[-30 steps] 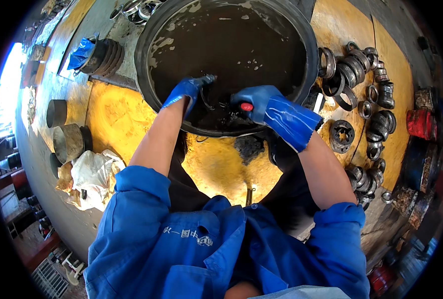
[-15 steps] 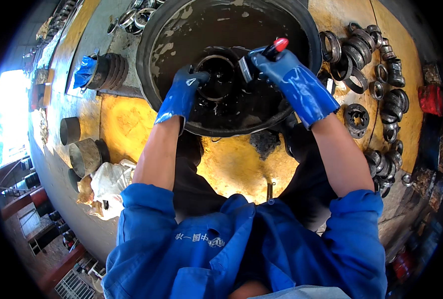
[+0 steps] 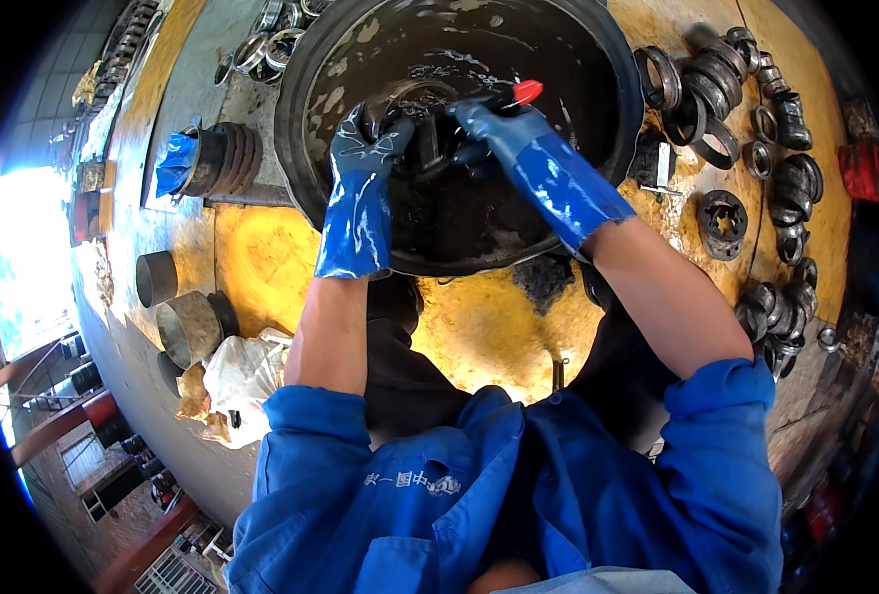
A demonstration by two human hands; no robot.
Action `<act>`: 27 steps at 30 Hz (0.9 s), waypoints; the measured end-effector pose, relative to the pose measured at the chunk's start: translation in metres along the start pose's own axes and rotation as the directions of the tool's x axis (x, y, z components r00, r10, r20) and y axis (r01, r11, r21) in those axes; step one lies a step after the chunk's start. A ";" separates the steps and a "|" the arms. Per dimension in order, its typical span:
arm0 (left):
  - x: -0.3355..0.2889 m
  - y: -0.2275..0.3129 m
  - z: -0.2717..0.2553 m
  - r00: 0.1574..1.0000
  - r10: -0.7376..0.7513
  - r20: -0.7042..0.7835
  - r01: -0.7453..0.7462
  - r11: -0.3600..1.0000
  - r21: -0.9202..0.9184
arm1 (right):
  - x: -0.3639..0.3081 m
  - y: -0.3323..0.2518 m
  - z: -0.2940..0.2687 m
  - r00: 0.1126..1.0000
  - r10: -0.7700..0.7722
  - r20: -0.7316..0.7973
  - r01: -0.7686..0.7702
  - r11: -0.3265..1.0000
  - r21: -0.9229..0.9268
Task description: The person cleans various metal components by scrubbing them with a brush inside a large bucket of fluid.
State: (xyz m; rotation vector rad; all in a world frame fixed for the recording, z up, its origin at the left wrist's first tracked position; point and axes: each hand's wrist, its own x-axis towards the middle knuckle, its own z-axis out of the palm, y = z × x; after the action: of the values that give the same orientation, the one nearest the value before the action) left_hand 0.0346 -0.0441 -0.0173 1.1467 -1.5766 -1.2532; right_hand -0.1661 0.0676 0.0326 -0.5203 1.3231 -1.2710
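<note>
A large black basin of dark liquid stands in front of me. My left hand, in a wet blue glove, is closed on the left side of a dark metal ring inside the basin. My right hand, gloved alike, grips a paintbrush with a red-tipped handle. Its flat head reaches toward the ring's opening, between my hands. Bristles and the lower part of the ring are hard to make out in the dark liquid.
Many dark metal rings lie in rows right of the basin, near a notched disc. More rings sit at the upper left. Cylindrical sleeves and a crumpled plastic bag lie at the left.
My right hand has moved left with the paintbrush, bringing its head to the ring. My left hand has turned more upright and shifted slightly. The ring appears tilted.
</note>
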 end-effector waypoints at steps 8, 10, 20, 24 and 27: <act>-0.015 0.031 0.012 0.995 0.094 0.016 -0.089 0.860 0.502 | 0.001 0.005 -0.006 0.959 -0.284 -0.005 0.231 0.787 -0.572; -0.015 0.024 0.008 0.998 0.061 0.012 -0.060 0.885 0.461 | -0.011 0.008 -0.002 0.859 -0.508 0.061 0.410 0.613 -0.675; -0.020 0.040 0.020 0.992 0.124 -0.014 -0.118 0.966 0.230 | 0.012 0.006 -0.019 0.981 -0.103 -0.164 0.005 0.860 -0.511; -0.038 0.052 0.010 0.999 -0.027 0.035 0.022 0.991 0.129 | 0.019 0.008 -0.023 0.972 0.170 -0.164 -0.217 0.916 -0.336; -0.042 0.059 0.008 0.984 -0.168 0.063 0.167 0.986 0.018 | 0.003 -0.010 -0.014 0.989 -0.028 -0.149 -0.050 0.867 -0.496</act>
State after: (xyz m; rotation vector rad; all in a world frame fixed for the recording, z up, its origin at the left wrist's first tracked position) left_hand 0.0285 0.0039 0.0370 1.2804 -1.5626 -1.4034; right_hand -0.1833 0.0671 0.0363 -0.7858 1.7970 -0.9620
